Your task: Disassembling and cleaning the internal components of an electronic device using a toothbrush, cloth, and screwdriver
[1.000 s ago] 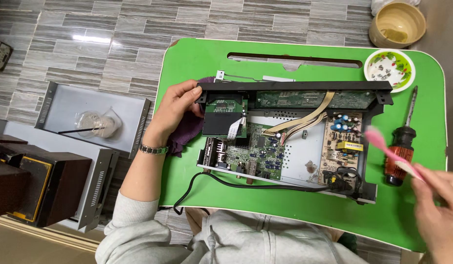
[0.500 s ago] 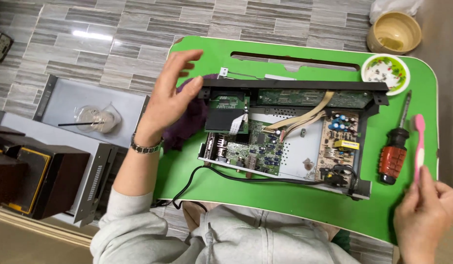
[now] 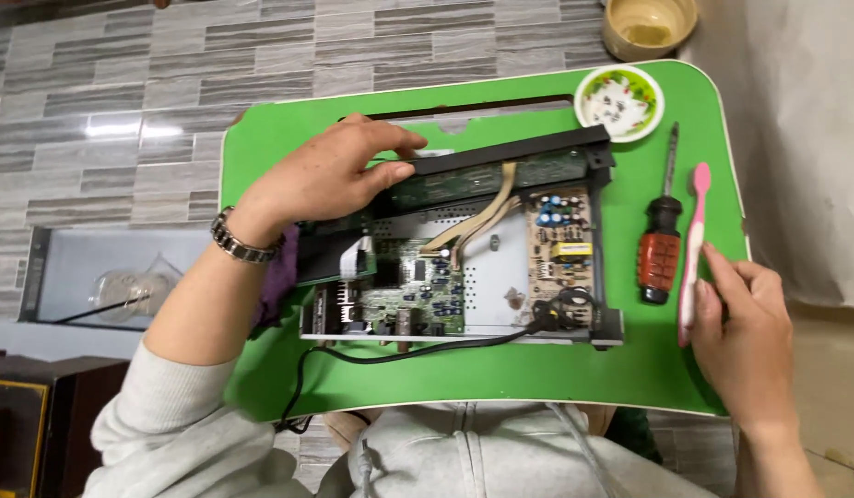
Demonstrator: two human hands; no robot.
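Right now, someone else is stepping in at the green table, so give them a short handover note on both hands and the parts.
Left hand rests on the black front edge of the opened device, gripping nothing. Right hand touches the pink toothbrush lying on the green table, beside the red-handled screwdriver. Small dish of tiny parts sits at the far corner. Cover is off, circuit boards exposed. Brushing not under way; nothing reassembled.

A green table [image 3: 482, 387] with a pale rim stood over a floor [image 3: 123, 101] of grey, striped tiles, where a bright patch of light glared at the left. A whitish wall [image 3: 805, 138] rose on the right. Dark wooden furniture [image 3: 21, 415] sat at the lower left, beside a grey tray [image 3: 76, 267].
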